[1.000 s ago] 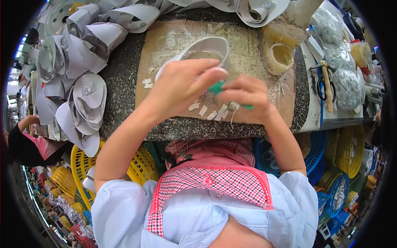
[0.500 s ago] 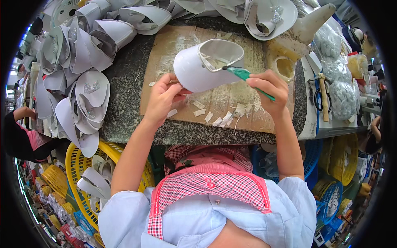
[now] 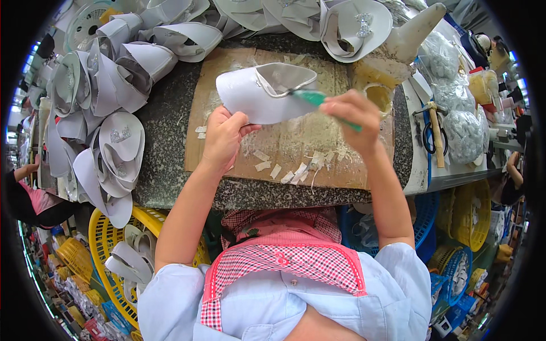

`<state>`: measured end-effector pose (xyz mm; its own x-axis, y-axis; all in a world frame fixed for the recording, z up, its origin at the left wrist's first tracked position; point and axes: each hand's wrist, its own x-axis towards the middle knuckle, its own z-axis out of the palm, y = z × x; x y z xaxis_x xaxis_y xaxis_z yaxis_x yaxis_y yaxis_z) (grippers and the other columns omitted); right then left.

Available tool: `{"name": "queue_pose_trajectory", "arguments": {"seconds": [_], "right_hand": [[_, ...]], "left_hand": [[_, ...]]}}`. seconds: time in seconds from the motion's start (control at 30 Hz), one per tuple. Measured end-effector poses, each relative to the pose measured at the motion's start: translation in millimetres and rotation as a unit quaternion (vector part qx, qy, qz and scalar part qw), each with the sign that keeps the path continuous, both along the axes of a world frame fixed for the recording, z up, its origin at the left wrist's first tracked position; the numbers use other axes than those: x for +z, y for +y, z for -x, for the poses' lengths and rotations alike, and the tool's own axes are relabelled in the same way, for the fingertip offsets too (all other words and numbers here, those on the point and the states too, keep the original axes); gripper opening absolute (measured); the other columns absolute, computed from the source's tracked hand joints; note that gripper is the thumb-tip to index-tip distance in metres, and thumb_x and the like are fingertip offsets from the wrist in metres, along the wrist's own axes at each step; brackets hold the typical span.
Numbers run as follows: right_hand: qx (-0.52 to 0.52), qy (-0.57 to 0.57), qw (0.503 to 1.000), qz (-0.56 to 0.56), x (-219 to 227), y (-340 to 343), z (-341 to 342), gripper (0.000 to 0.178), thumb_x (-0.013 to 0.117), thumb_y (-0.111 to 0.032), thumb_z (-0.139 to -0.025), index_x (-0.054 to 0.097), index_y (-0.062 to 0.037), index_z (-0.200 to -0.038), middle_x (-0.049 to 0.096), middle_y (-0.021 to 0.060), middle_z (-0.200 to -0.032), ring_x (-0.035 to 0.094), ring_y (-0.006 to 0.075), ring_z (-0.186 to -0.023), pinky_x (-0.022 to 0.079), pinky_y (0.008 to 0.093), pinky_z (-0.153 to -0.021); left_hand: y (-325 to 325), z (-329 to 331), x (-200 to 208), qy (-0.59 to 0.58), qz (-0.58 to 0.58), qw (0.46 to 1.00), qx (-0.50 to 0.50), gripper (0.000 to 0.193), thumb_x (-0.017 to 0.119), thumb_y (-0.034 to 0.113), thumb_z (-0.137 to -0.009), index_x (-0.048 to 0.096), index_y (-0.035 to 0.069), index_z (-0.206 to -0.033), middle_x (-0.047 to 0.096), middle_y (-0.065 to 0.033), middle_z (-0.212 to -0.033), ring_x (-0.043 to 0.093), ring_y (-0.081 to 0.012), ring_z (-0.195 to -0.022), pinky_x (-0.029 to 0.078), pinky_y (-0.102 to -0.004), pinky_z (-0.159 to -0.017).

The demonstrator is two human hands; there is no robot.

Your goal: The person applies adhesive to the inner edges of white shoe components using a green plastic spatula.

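Note:
My left hand point(image 3: 222, 136) pinches the lower edge of a white shoe upper point(image 3: 242, 99), thumb on the outside. The upper is held tilted above a piece of cardboard point(image 3: 216, 74), its rounded opening facing up and away. In my right hand point(image 3: 358, 116), smeared by motion, is a green-handled brush point(image 3: 309, 96). The dark brush tip touches or nearly touches the near rim of the upper's opening. Scraps of white strip point(image 3: 300, 172) lie on the cardboard below.
White uppers point(image 3: 122, 74) with glittery ornaments are heaped at left and along the back. A crusted, yellowish pot point(image 3: 377, 94) with a cone-shaped spout stands right of the cardboard. Beyond it lie a hammer point(image 3: 436, 133) and scissors point(image 3: 427, 139). A yellow basket point(image 3: 99, 250) sits lower left.
The upper appears slightly further left and lower in view, along with the whole scene. The brush tip has moved along the opening's rim, and my right hand is now blurred.

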<state>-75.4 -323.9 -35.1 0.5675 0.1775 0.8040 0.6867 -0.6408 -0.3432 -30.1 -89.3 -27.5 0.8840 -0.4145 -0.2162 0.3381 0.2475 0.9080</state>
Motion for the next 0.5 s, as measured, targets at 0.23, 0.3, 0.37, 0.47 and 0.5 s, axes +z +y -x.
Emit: {"name": "queue_pose_trajectory", "arguments": {"seconds": [0.23,0.3,0.37,0.47,0.5], "right_hand": [[0.072,0.010,0.997,-0.009,24.7,21.4,10.4,0.023,0.061,0.004,-0.062,0.065,-0.0101,-0.079,0.059,0.0057,-0.073,0.056,0.0164,-0.063,0.043,0.0251,-0.048],[0.127,0.000,0.992,0.011,11.2,19.3,5.6,0.021,0.062,-0.001,-0.064,0.065,-0.0124,-0.081,0.057,0.0037,-0.071,0.054,0.0152,-0.062,0.041,0.0258,-0.047],[0.025,0.023,0.999,-0.010,11.5,-3.4,3.9,0.020,0.063,-0.001,-0.063,0.065,-0.0108,-0.081,0.056,0.0036,-0.067,0.053,0.0156,-0.057,0.040,0.0249,-0.047],[-0.024,0.097,0.995,0.017,26.2,-41.8,29.1,0.017,0.064,0.000,-0.065,0.064,-0.0052,-0.081,0.058,0.0058,-0.066,0.053,0.0151,-0.055,0.039,0.0231,-0.047],[-0.041,0.073,0.996,-0.025,34.1,-46.5,35.5,0.016,0.063,0.001,-0.066,0.063,-0.0025,-0.082,0.058,0.0068,-0.068,0.053,0.0142,-0.056,0.039,0.0225,-0.048]], "left_hand": [[-6.8,-4.1,4.3,-0.031,-0.028,0.999,-0.001,0.024,0.040,0.000,-0.074,0.050,-0.002,-0.095,0.057,-0.0067,-0.091,0.056,-0.0125,-0.078,0.046,-0.0264,-0.068],[-9.9,-3.9,1.7,-0.060,-0.038,0.997,0.003,0.024,0.039,0.000,-0.074,0.050,-0.002,-0.095,0.057,-0.0065,-0.090,0.055,-0.0125,-0.078,0.046,-0.0268,-0.069],[-7.8,-4.2,1.9,-0.050,-0.036,0.998,0.004,0.025,0.040,0.001,-0.074,0.050,-0.002,-0.096,0.056,-0.0064,-0.091,0.055,-0.0125,-0.079,0.045,-0.0264,-0.070],[-7.7,-12.1,-1.7,-0.032,-0.042,0.998,-0.028,0.027,0.042,0.002,-0.071,0.050,-0.002,-0.097,0.056,-0.0065,-0.092,0.054,-0.0133,-0.081,0.043,-0.0269,-0.074],[-6.9,-14.5,-4.8,-0.023,-0.055,0.997,-0.058,0.029,0.044,0.002,-0.070,0.049,-0.002,-0.098,0.055,-0.0067,-0.094,0.053,-0.0141,-0.084,0.041,-0.0276,-0.077]]}}
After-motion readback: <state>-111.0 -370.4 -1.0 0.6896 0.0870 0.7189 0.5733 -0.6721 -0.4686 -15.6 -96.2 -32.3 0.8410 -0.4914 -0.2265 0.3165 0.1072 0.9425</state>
